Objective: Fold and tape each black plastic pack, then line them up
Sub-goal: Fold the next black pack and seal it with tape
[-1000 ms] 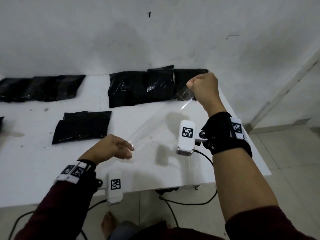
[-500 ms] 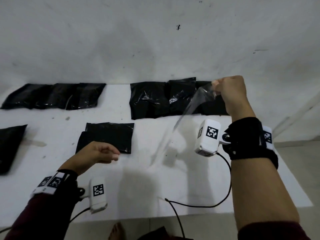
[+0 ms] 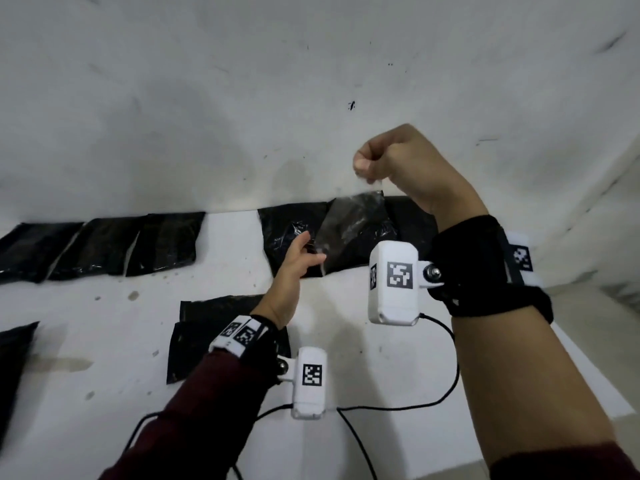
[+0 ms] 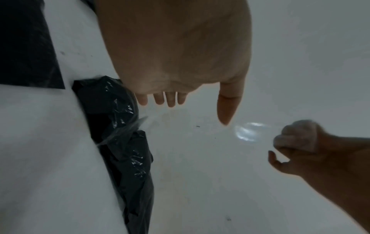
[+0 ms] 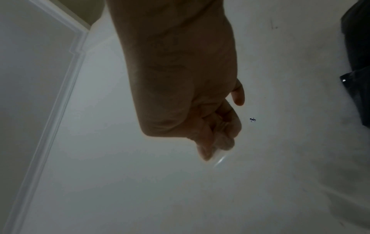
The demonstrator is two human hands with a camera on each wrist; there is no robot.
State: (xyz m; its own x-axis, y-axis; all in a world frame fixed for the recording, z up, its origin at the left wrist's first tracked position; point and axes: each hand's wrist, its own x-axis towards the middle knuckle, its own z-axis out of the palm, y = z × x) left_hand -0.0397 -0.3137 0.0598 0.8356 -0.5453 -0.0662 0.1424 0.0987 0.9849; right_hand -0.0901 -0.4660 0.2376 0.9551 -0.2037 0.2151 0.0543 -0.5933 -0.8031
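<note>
The right hand (image 3: pixel 401 164), upper centre of the frame, pinches the top end of a clear strip of tape (image 3: pixel 349 226) in a closed grip. The strip hangs down in front of the row of black packs (image 3: pixel 294 230) lying against the wall. The left hand (image 3: pixel 294 268), fingers straight and open, reaches toward the strip's lower end; whether it touches the tape cannot be told. Below it, lower centre, a folded pack (image 3: pixel 221 306) lies flat on the table (image 3: pixel 104 323), partly hidden by the left wrist. Three more packs (image 3: pixel 104 244) sit at the left edge of the frame.

Step in hand, as judged: securing the free end of the tape.
- Catch the lower end with the left fingertips only.
- Keep the strip taut and untwisted between both hands.
- Keep it off the back row; tape sticks to plastic on contact.
- Lower it flat across the fold of the near pack.
</note>
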